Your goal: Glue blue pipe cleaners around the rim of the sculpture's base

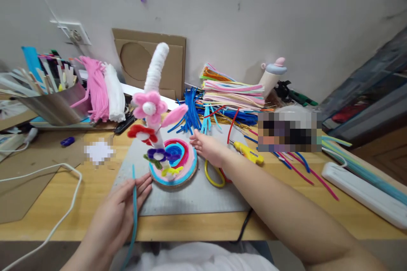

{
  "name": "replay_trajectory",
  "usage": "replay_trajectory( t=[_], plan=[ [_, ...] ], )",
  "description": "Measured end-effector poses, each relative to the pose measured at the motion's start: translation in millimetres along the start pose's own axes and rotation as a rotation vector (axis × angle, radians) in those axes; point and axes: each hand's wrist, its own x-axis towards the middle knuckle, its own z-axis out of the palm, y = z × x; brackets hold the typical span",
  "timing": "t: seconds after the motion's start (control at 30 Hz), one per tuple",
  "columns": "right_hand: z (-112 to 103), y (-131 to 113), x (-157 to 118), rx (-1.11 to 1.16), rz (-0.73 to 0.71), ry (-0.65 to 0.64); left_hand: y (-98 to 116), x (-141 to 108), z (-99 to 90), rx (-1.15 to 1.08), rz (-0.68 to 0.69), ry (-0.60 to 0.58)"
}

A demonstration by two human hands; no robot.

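In the head view, a round base point(191, 165) with rings of light blue, pink and red stands on a grey mat point(203, 199). From it rises a white fuzzy post point(155, 70), leaning slightly, with pink, red, purple and yellow pipe-cleaner flowers along it. My left hand point(122, 203) pinches a teal pipe cleaner point(135, 207) under its thumb, while its outstretched fingertips meet the base's left edge. At the base's right rim is my right hand point(208, 147), fingers extended and nothing visible in them; whether they touch the rim I cannot tell.
A yellow glue gun point(249, 153) and yellow-handled scissors point(214, 175) lie right of the base. Bundles of pipe cleaners point(233, 93) are piled behind. Cardboard point(152, 61) leans on the wall. A metal holder point(60, 103) stands left, a power strip point(362, 194) right.
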Motion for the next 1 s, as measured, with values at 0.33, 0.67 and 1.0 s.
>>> replay_trajectory(
  t=[0.33, 0.67, 1.0],
  plan=[
    [3, 10, -57, 0.151, -0.006, 0.050, 29, 61, 9.6, 0.102, 0.008, -0.082],
    [6, 35, -70, 0.308, -0.101, 0.043, 45, 79, 32.3, 0.286, 0.030, -0.206],
    [-7, 47, -92, 0.304, -0.180, 0.062, 34, 75, 10.9, 0.347, 0.281, -0.006]
  ],
)
